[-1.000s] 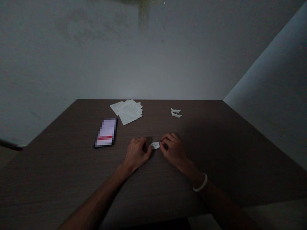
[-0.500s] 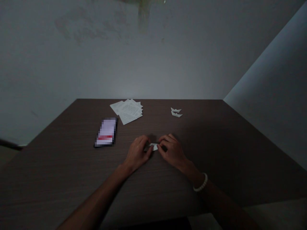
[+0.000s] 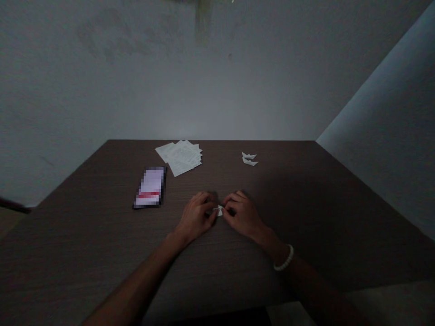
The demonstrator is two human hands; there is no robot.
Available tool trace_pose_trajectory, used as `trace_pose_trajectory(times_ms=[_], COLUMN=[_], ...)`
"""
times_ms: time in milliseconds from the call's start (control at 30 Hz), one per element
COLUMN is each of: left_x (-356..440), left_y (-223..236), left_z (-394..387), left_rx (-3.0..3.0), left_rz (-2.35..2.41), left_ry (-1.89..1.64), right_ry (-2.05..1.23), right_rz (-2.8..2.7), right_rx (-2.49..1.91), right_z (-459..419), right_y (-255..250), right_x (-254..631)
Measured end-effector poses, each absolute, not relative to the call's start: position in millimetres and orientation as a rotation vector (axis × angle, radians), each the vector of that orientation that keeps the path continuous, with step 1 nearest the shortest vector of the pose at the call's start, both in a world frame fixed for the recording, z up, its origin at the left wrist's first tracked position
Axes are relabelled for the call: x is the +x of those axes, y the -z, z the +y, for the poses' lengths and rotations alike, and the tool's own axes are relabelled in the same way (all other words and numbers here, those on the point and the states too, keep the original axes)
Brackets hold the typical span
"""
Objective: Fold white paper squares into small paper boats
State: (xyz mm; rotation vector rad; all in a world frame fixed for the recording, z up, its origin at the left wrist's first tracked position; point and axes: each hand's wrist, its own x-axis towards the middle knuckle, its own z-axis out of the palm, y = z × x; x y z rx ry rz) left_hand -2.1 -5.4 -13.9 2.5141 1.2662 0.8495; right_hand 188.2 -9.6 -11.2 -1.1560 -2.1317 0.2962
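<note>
A small folded piece of white paper is pinched between my two hands, low over the table. My left hand grips its left side with thumb and fingers, covering much of it. On the other side, the bent fingers of my right hand close on the right edge. A pale beaded bracelet circles my right wrist. Beyond my hands, two folded paper boats lie close together toward the back of the table.
The dark wooden table meets a stained wall at its back edge. To the left lies a phone with its screen lit and blurred. Behind it several printed paper sheets are fanned out.
My hands have drawn slightly closer together, and less of the white paper shows between them. The phone, sheets and paper boats stay where they were.
</note>
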Motion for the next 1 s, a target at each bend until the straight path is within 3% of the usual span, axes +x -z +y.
trace_pose_trajectory(times_ms=[1000], left_x=[-0.4], left_y=[11.4], left_z=[-0.7], left_rx=[2.319], left_rz=[1.239], left_ry=[-0.853], right_ry=[-0.276], right_rz=[-2.107], right_rx=[-1.028], right_z=[-10.3], right_y=[4.8], right_x=[192.8])
